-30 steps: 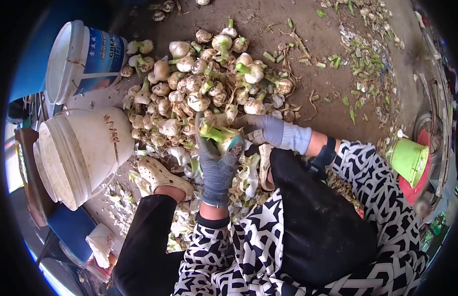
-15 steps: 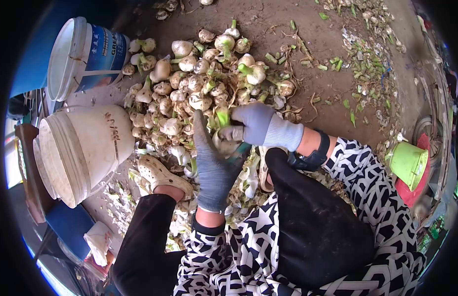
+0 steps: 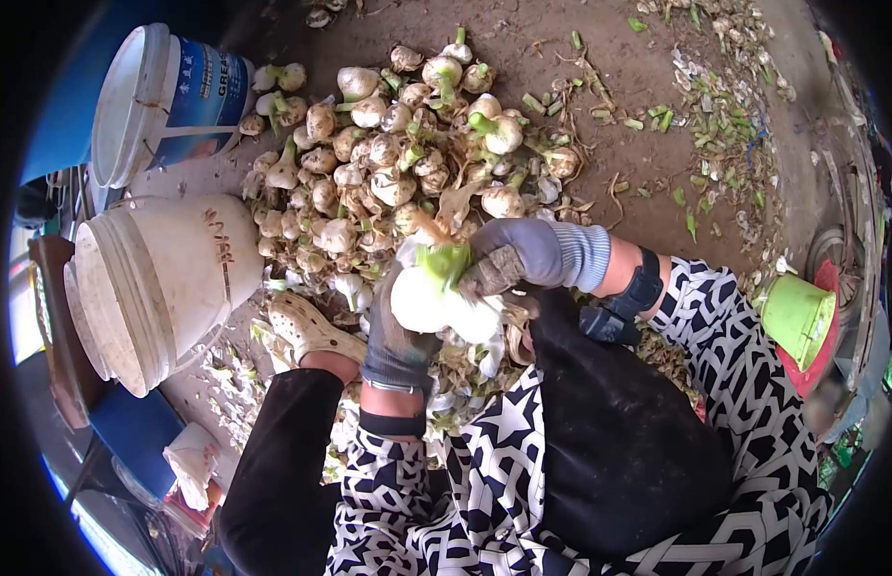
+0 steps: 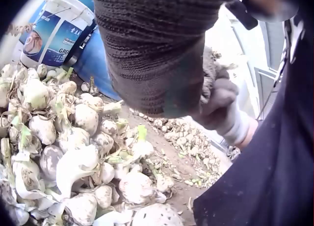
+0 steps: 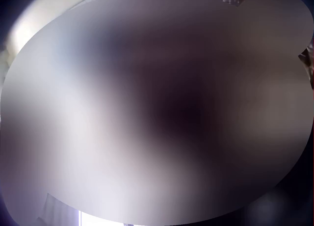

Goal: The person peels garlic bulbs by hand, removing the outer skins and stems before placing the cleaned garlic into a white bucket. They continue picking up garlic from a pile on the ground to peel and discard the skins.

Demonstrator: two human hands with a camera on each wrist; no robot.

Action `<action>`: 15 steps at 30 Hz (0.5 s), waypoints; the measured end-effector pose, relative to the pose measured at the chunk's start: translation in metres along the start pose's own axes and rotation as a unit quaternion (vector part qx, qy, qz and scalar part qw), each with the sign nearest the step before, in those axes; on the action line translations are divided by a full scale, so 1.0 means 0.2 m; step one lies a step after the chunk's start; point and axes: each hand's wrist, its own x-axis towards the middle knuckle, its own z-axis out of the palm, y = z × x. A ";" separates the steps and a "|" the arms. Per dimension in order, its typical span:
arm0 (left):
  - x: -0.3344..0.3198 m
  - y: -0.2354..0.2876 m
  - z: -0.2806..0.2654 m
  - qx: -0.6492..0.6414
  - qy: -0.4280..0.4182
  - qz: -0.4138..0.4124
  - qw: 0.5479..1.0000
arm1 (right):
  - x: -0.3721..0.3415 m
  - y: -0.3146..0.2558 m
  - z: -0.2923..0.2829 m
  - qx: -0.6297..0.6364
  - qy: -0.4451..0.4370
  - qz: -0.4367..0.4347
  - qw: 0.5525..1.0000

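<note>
In the head view, a fresh garlic bulb (image 3: 419, 300) shows smooth white flesh and a green stem (image 3: 446, 261). My left hand (image 3: 395, 336), in a grey knit glove, holds it from below and the left; the bulb hides most of its fingers. My right hand (image 3: 523, 257), also gloved, has its fingers curled at the stem and grips a white flap of garlic skin (image 3: 477, 322). Dark glove fabric fills the upper middle of the left wrist view, with the other gloved hand (image 4: 221, 100) beyond it. The right wrist view is almost wholly blurred.
A heap of garlic bulbs (image 3: 369, 173) lies just ahead of the hands. Two white buckets, one plain (image 3: 163, 288) and one blue-labelled (image 3: 201, 96), stand left. Peelings (image 3: 355, 432) cover the floor around the clog (image 3: 307, 331). A green pot (image 3: 796, 317) sits right.
My right hand has come in from the right onto the stem and pulled skin down toward the body. The bulb has turned, bringing its white side up, and my left hand has shifted beneath it.
</note>
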 end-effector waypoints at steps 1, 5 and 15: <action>0.02 -0.02 -0.03 0.083 -0.053 0.030 0.995 | 0.00 0.00 0.01 -0.015 -0.010 -0.020 1.000; 0.00 -0.31 -0.05 0.145 -0.163 -0.095 0.971 | -0.01 0.00 0.01 0.148 -0.023 0.027 0.988; -0.10 0.08 0.16 -0.148 0.186 -0.081 0.968 | 0.07 0.17 0.02 0.108 0.008 -0.025 0.994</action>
